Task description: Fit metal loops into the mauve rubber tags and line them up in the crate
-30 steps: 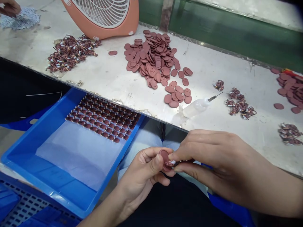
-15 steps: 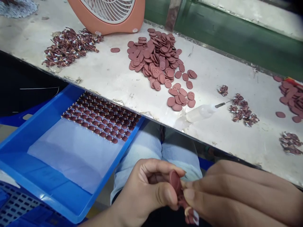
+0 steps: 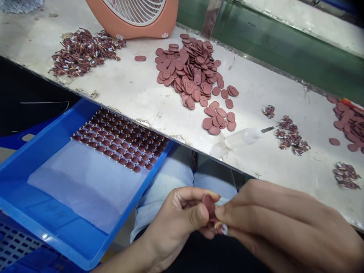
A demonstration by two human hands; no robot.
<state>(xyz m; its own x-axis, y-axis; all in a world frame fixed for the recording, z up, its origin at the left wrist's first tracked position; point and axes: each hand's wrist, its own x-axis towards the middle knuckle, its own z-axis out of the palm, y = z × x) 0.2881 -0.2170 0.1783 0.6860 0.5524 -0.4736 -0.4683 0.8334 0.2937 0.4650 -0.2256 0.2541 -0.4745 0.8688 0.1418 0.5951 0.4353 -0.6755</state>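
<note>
Between thumb and fingers, my left hand (image 3: 182,216) pinches a reddish-brown oval piece (image 3: 209,205) near the bottom middle. Against its lower right side my right hand (image 3: 273,216) is closed, pinching a small brown corded part (image 3: 217,226) with a white bit and a tan band, which meets the oval. The exact joint is hidden by the fingers. Beyond my hands, on the table, a pile of similar ovals (image 3: 184,68) lies loose. A translucent squeeze bottle (image 3: 246,137) with a metal needle tip lies beside small clusters of corded parts (image 3: 292,134).
A blue tray (image 3: 93,258) at left holds rows of assembled pieces (image 3: 119,140) on a white sheet (image 3: 79,182). On the worktable (image 3: 136,91) are an orange fan (image 3: 170,19), a heap of corded parts (image 3: 85,53) and more ovals (image 3: 351,123) at far right.
The held oval and corded part have shifted slightly up and left with both hands. My right fingers now cover more of the corded part. The camera view has moved a little.
</note>
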